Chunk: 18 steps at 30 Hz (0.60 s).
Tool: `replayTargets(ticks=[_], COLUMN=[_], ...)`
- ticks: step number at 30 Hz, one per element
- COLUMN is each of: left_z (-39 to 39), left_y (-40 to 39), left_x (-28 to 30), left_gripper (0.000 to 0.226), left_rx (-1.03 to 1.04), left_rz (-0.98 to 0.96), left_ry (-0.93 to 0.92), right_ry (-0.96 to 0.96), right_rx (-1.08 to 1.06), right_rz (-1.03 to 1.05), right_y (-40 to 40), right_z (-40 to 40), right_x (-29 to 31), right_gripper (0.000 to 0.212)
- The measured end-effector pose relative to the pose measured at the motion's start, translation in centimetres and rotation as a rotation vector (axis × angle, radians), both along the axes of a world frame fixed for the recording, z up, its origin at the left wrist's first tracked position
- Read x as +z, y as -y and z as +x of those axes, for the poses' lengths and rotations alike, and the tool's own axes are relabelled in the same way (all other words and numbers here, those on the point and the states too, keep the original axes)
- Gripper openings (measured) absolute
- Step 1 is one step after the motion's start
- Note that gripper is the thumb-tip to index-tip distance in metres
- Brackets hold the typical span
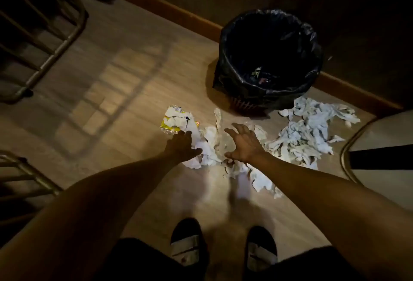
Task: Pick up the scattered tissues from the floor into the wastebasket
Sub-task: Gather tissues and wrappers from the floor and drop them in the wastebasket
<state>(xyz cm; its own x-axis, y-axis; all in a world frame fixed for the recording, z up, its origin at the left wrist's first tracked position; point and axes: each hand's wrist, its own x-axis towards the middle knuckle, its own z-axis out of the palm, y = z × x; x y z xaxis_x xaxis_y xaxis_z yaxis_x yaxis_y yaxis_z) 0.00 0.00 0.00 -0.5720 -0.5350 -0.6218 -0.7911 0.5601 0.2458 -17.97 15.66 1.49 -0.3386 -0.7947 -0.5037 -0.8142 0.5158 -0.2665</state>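
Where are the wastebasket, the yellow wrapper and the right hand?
wastebasket [225,41]: head view, left rim of the black liner.
yellow wrapper [171,127]: head view, its yellow lower-left part.
right hand [244,144]: head view, back of the hand, fingers spread.

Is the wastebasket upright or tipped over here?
Upright. The wastebasket stands on the floor by the wall, its black-lined mouth open upward, a few scraps at its bottom. Tissues lie outside it.
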Motion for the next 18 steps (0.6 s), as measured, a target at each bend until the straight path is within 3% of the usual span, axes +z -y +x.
replayTargets(ticks=[9,14,18], left_z=[-2.0,-2.0,-1.4], left_y=[3.0,5.2,6.5], left_x=[-9.8,-12.7,-13.4], left_gripper=[0.115,0.133,0.131], left_rx=[-0.160,-0.300,-0.325], left_rz=[-0.145,-0.114,-0.107], left_ry=[0.065,0.138,0.145], right_ry=[-0.069,-0.080,-0.103], right_rx=[0.228,0.357,0.356], right_rz=[0.067,0.146,0.202], right_y=[1.5,3.3,4.2], right_z=[-3.1,-5.0,-5.3], right_x=[-9.7,-11.4,-11.5], right_gripper=[0.093,0.090,0.095])
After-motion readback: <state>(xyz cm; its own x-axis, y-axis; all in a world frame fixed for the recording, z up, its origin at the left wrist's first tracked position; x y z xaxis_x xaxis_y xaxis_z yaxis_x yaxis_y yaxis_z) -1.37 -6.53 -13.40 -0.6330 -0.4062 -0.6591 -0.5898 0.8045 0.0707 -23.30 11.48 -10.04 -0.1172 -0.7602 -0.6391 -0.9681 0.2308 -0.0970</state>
